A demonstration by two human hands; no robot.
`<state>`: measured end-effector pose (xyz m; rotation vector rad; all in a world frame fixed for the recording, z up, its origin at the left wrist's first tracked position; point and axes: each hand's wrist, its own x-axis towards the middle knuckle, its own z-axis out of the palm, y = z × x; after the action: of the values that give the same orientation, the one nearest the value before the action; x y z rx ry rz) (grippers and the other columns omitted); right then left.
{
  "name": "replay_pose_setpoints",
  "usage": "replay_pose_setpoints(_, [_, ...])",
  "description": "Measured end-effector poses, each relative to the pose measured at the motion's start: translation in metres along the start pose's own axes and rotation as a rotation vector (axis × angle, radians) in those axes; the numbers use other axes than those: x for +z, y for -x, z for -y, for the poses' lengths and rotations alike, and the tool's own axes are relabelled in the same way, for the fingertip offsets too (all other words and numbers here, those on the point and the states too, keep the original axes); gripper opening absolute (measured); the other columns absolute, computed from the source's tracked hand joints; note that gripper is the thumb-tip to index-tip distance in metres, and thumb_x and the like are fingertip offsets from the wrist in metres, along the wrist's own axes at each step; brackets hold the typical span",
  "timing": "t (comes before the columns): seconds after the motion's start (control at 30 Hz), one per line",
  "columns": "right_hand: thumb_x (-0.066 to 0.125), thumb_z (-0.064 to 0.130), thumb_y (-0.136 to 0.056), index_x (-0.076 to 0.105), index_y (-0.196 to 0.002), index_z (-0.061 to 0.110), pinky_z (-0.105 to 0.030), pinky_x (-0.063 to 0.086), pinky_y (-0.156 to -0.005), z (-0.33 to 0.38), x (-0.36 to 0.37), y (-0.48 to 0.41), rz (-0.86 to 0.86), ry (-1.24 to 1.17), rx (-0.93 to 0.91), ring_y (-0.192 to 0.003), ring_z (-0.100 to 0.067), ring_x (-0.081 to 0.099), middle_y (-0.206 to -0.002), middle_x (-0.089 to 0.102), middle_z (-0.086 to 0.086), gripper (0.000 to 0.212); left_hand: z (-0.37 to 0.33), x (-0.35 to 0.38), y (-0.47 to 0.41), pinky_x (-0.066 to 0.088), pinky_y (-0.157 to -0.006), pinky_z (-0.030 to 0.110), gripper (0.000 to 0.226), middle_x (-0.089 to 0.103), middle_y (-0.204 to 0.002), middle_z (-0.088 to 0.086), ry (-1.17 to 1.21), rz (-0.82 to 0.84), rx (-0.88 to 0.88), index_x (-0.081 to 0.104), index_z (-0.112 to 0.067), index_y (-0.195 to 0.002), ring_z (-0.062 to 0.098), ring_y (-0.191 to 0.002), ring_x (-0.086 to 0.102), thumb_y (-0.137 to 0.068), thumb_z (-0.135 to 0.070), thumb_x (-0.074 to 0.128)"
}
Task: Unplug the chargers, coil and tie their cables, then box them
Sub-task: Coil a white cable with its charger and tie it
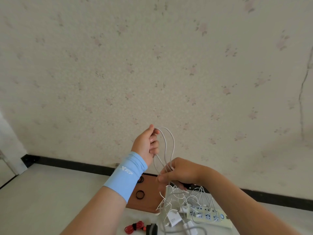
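Two hands hold one white cable point(166, 146) in loops. Left hand point(146, 145) grips the loop tops; right hand point(179, 172) pinches the strands below. Power strip point(208, 216) lies beneath the right hand.

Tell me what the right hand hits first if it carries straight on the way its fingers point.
Likely the blue sleeve on the left wrist: the right hand, pinching the white cable, points leftward at it. Depth is unclear, so it may pass in front.
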<state>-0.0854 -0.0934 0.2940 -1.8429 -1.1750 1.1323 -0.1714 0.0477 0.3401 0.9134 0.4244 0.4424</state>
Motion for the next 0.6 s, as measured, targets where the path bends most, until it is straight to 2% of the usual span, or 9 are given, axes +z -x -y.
replay_pose_setpoints(0.1, [0.070,0.042,-0.087,0.075,-0.095,0.011,-0.024,0.043,-0.049,0.000,-0.003,0.000,0.113,0.017,0.019,-0.043,-0.020,0.047,-0.103,0.066,-0.040,0.033,-0.007,-0.006,-0.002,0.015,-0.039,0.020,0.036,0.029,-0.053,-0.007,-0.311,-0.043,0.091,0.062,-0.013,-0.073,0.008,-0.042,0.022,-0.101,-0.032,0.050])
replay_pose_setpoints(0.2, [0.066,0.039,-0.092,0.075,-0.091,0.013,-0.025,0.043,-0.050,0.003,-0.010,0.003,0.170,-0.005,0.049,-0.042,-0.016,0.047,-0.093,0.060,-0.042,0.027,-0.016,-0.013,-0.002,0.019,-0.042,0.022,0.034,0.030,-0.053,-0.005,-0.560,-0.115,0.187,0.070,-0.014,-0.073,0.011,-0.044,0.023,-0.098,-0.030,0.055])
replay_pose_setpoints(0.23, [0.064,0.037,-0.095,0.074,-0.093,0.013,-0.025,0.043,-0.049,0.005,-0.012,0.005,0.202,-0.030,0.066,-0.042,-0.014,0.046,-0.088,0.058,-0.036,0.026,-0.018,-0.017,-0.002,0.024,-0.041,0.022,0.033,0.033,-0.049,-0.008,-0.696,-0.158,0.266,0.072,-0.015,-0.072,0.010,-0.041,0.026,-0.097,-0.031,0.057])
replay_pose_setpoints(0.3, [0.056,0.035,-0.102,0.072,-0.098,0.010,-0.023,0.043,-0.047,0.008,-0.015,0.006,0.253,-0.071,0.106,-0.044,-0.010,0.045,-0.081,0.056,-0.020,0.030,-0.020,-0.025,-0.001,0.032,-0.044,0.014,0.030,0.045,-0.043,-0.013,-1.028,-0.239,0.507,0.075,-0.018,-0.072,0.005,-0.040,0.038,-0.095,-0.029,0.059])
replay_pose_setpoints(0.37, [0.052,0.035,-0.104,0.070,-0.099,0.008,-0.022,0.043,-0.045,0.010,-0.018,0.007,0.272,-0.060,0.145,-0.044,-0.009,0.045,-0.077,0.063,-0.007,0.033,-0.018,-0.030,-0.001,0.037,-0.054,0.008,0.026,0.060,-0.058,-0.011,-1.182,-0.253,0.717,0.075,-0.017,-0.074,0.003,-0.054,0.053,-0.095,-0.025,0.061])
replay_pose_setpoints(0.43, [0.050,0.034,-0.105,0.068,-0.094,0.009,-0.023,0.043,-0.045,0.012,-0.020,0.007,0.268,-0.023,0.154,-0.043,-0.008,0.046,-0.077,0.071,-0.001,0.033,-0.016,-0.032,-0.003,0.037,-0.059,0.011,0.025,0.062,-0.068,-0.002,-1.245,-0.261,0.831,0.073,-0.014,-0.073,0.010,-0.065,0.057,-0.094,-0.022,0.062])
replay_pose_setpoints(0.5, [0.052,0.031,-0.104,0.067,-0.092,0.009,-0.022,0.042,-0.043,0.013,-0.020,0.007,0.193,-0.043,0.125,-0.042,-0.009,0.048,-0.074,0.070,-0.002,0.029,-0.013,-0.028,-0.007,0.040,-0.064,0.019,0.018,0.062,-0.077,0.001,-1.210,-0.317,0.848,0.073,-0.015,-0.079,0.011,-0.070,0.057,-0.093,-0.022,0.063])
replay_pose_setpoints(0.57, [0.052,0.027,-0.105,0.065,-0.093,0.007,-0.021,0.041,-0.038,0.012,-0.021,0.006,0.064,-0.159,0.073,-0.041,-0.011,0.048,-0.070,0.064,-0.006,0.027,-0.009,-0.023,-0.007,0.046,-0.073,0.020,0.010,0.058,-0.103,0.000,-0.947,-0.470,0.781,0.071,-0.020,-0.099,0.004,-0.081,0.056,-0.091,-0.023,0.066])
replay_pose_setpoints(0.6, [0.051,0.026,-0.105,0.064,-0.094,0.005,-0.020,0.040,-0.036,0.010,-0.021,0.005,-0.001,-0.252,0.051,-0.039,-0.012,0.048,-0.069,0.061,-0.007,0.027,-0.006,-0.020,-0.006,0.048,-0.079,0.019,0.023,0.049,-0.118,-0.002,-0.760,-0.551,0.717,0.066,-0.021,-0.112,0.002,-0.089,0.056,-0.089,-0.026,0.068])
